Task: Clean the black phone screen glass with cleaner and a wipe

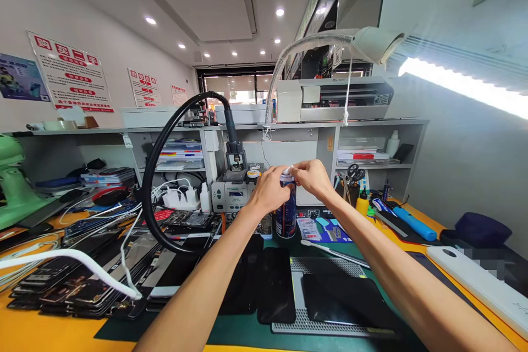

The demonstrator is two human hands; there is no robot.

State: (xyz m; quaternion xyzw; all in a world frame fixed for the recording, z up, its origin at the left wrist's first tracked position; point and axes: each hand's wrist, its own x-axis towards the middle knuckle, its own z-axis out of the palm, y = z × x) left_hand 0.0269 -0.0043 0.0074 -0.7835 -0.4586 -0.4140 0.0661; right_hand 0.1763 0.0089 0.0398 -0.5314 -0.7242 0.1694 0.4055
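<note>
A dark blue aerosol-type can stands upright on the green mat. My left hand is closed around its upper end from the left side. From the right, my right hand pinches a small white piece at the can's top. That piece is mostly covered by my fingers, so its kind is unclear. Nearer to me lie a black phone and a black phone-shaped panel, the panel resting on a perforated metal plate.
A hot-air station stands behind the can, its thick black hose looping left. Stacked phone parts fill the left side. A white toothbrush-like tool, yellow bottle and blue-handled tool lie right. A lamp arches overhead.
</note>
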